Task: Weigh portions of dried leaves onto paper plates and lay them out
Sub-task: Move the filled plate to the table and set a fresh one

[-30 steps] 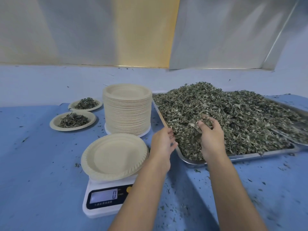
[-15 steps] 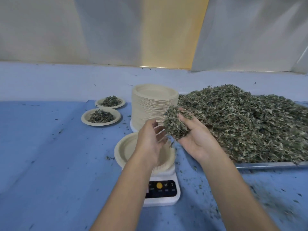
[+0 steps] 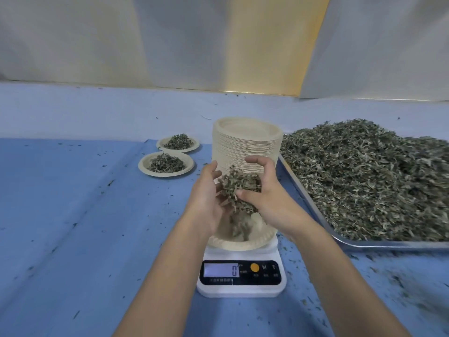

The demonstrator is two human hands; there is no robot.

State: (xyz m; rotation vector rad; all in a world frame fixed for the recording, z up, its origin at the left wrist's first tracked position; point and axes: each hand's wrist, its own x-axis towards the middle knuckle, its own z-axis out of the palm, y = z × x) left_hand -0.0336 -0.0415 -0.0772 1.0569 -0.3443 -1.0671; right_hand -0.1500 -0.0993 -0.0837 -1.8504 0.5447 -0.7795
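Note:
A clump of dried leaves (image 3: 239, 184) hangs between my two hands above a paper plate (image 3: 260, 235) that sits on a white digital scale (image 3: 240, 276). My right hand (image 3: 263, 190) curls round the clump from the right, thumb in front. My left hand (image 3: 206, 198) cups it from the left with fingers bent. Some leaves are falling, blurred, onto the plate. The scale's display reads 0. A large heap of dried leaves (image 3: 369, 176) fills a metal tray (image 3: 303, 188) to the right.
A tall stack of paper plates (image 3: 245, 139) stands just behind my hands. Two filled paper plates (image 3: 166, 164) (image 3: 178, 143) lie at the back left on the blue table cover (image 3: 73, 215). Leaf crumbs are scattered over the cover.
My right hand brought a handful from the heap on the tray to above the plate on the scale, and my left hand closed in beside it. Leaves have started to drop.

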